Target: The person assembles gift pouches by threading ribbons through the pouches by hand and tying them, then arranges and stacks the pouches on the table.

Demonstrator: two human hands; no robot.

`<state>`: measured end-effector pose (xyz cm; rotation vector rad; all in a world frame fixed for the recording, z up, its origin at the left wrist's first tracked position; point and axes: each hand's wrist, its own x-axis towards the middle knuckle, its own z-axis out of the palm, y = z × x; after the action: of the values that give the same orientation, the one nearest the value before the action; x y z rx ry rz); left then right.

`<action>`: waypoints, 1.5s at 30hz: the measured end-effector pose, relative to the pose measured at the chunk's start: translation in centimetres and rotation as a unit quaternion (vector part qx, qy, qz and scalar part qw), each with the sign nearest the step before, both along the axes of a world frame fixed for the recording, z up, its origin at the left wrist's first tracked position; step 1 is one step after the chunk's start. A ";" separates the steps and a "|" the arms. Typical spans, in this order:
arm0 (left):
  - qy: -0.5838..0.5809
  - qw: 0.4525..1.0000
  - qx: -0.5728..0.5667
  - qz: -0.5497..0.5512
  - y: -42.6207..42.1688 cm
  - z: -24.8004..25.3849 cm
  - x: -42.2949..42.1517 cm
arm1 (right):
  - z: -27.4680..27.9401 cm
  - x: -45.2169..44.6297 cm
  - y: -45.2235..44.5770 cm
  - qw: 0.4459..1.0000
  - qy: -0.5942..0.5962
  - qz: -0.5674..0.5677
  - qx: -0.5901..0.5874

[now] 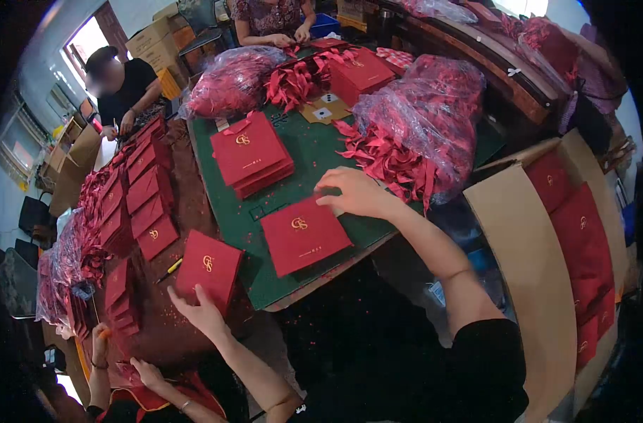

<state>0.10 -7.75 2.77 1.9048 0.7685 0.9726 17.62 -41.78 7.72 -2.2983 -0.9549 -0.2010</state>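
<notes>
A red bag with a gold logo point(306, 238) lies flat near the front edge of the green table. My right hand point(356, 192) is at its upper right corner, thumb and fingers curved but apart, the thumb at the bag's edge. To the left, another red bag point(210, 266) lies tilted on the brown table. My left hand point(203, 314) is at that bag's lower edge with its fingers spread; whether it touches the bag is unclear. Behind, a small stack of red bags point(249, 151) rests on the green table point(247, 229).
Plastic sacks of red ribbons point(434, 116) stand at the back. Rows of red bags point(149, 190) and a yellow pen point(170, 270) lie left. An open carton point(522, 261) with red bags is at right. A co-worker's hands point(146, 374) are at lower left; other people sit behind.
</notes>
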 end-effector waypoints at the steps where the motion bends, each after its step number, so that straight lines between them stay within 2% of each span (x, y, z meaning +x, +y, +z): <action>1: -0.054 0.997 0.057 0.014 -1.3 1.5 -0.5 | -0.1 -0.1 -1.0 1.000 -0.005 -0.026 0.001; 2: -0.110 0.987 0.115 0.026 -3.7 3.6 -1.4 | -0.7 0.2 -2.0 0.994 -0.052 -0.085 -0.052; 3: -0.114 0.986 0.116 0.023 -6.2 4.8 -1.9 | -1.1 0.5 -2.8 0.979 -0.099 -0.144 -0.105; 4: -0.151 0.956 0.213 -0.136 -8.6 5.6 -2.2 | -0.9 0.3 -3.4 0.942 -0.154 -0.218 -0.205; 5: -0.119 0.917 0.278 -0.260 -10.5 5.7 -2.6 | -1.3 0.3 -3.6 0.920 -0.129 -0.273 -0.249; 6: -0.040 0.869 0.313 -0.382 -12.0 6.1 -2.0 | -2.0 0.5 -3.7 0.893 -0.102 -0.327 -0.293; 7: 0.023 0.843 0.342 -0.414 -13.7 5.9 -1.0 | -2.6 1.1 -3.9 0.898 -0.056 -0.319 -0.299; 9: 0.093 0.821 0.373 -0.423 -14.8 4.2 0.9 | -4.4 2.1 -4.3 0.875 -0.145 -0.348 -0.305; 12: 0.163 0.799 0.445 -0.370 -15.3 3.3 2.0 | -3.4 2.1 -4.7 0.896 -0.140 -0.325 -0.268; 15: 0.178 0.798 0.443 -0.368 -14.9 2.0 2.2 | -2.5 2.2 -4.3 0.922 -0.138 -0.300 -0.202; 18: 0.165 0.793 0.480 -0.337 -14.8 1.7 2.4 | -0.4 1.5 -4.4 0.938 -0.087 -0.272 -0.198; 19: 0.170 0.791 0.477 -0.342 -14.7 1.9 2.3 | -1.1 2.1 -4.6 0.936 -0.107 -0.271 -0.197; 21: 0.162 0.792 0.479 -0.342 -14.9 1.9 2.1 | -1.1 2.1 -4.6 0.939 -0.066 -0.258 -0.215; 22: 0.155 0.795 0.479 -0.338 -15.1 2.0 2.2 | -0.5 2.6 -4.0 0.952 0.026 -0.221 -0.211; 24: 0.156 0.803 0.461 -0.345 -15.7 1.9 2.2 | 2.3 1.8 -2.3 0.990 0.007 -0.134 -0.048; 26: 0.151 0.808 0.454 -0.343 -16.0 1.5 2.1 | 7.0 2.4 0.1 0.982 -0.035 -0.098 0.158; 28: 0.152 0.813 0.440 -0.350 -16.3 0.9 2.3 | 11.8 6.2 1.8 0.925 -0.154 -0.099 0.333; 29: 0.156 0.816 0.428 -0.357 -16.3 0.8 2.4 | 14.3 9.0 2.2 0.889 -0.200 -0.136 0.388; 30: 0.172 0.815 0.417 -0.363 -16.4 1.1 2.4 | 16.4 13.1 2.4 0.841 -0.296 -0.186 0.412; 32: 0.167 0.813 0.419 -0.368 -16.2 0.9 2.6 | 20.3 18.8 0.3 0.809 -0.340 -0.283 0.387; 33: 0.161 0.811 0.418 -0.376 -16.0 0.6 2.6 | 21.3 21.9 -1.3 0.815 -0.351 -0.307 0.344; 34: 0.170 0.807 0.434 -0.363 -15.8 -0.2 2.7 | 21.3 25.4 -3.3 0.818 -0.353 -0.357 0.281; 36: 0.173 0.808 0.432 -0.361 -15.7 -0.2 2.8 | 20.4 28.8 -8.2 0.880 -0.248 -0.402 0.054; 38: 0.178 0.806 0.429 -0.367 -16.0 0.4 2.8 | 16.9 32.9 -13.8 0.895 -0.192 -0.381 -0.131; 39: 0.179 0.810 0.424 -0.363 -16.1 0.7 2.8 | 14.4 35.8 -16.4 0.884 -0.173 -0.381 -0.209; 40: 0.184 0.809 0.424 -0.364 -16.2 0.9 2.8 | 13.6 35.3 -18.2 0.894 -0.072 -0.360 -0.256; 41: 0.186 0.808 0.424 -0.364 -16.4 0.8 3.1 | 12.3 35.7 -19.5 0.914 0.014 -0.362 -0.183; 43: 0.188 0.815 0.424 -0.348 -16.0 -0.3 4.3 | 10.0 35.1 -21.6 0.910 -0.047 -0.292 -0.291; 45: 0.189 0.819 0.425 -0.336 -15.7 -0.8 5.6 | 3.4 40.8 -27.2 0.917 0.039 -0.253 -0.306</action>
<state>5.73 -23.44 1.99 2.9012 -0.2671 0.4842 58.38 -68.94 11.10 -3.0827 -0.3811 -0.0169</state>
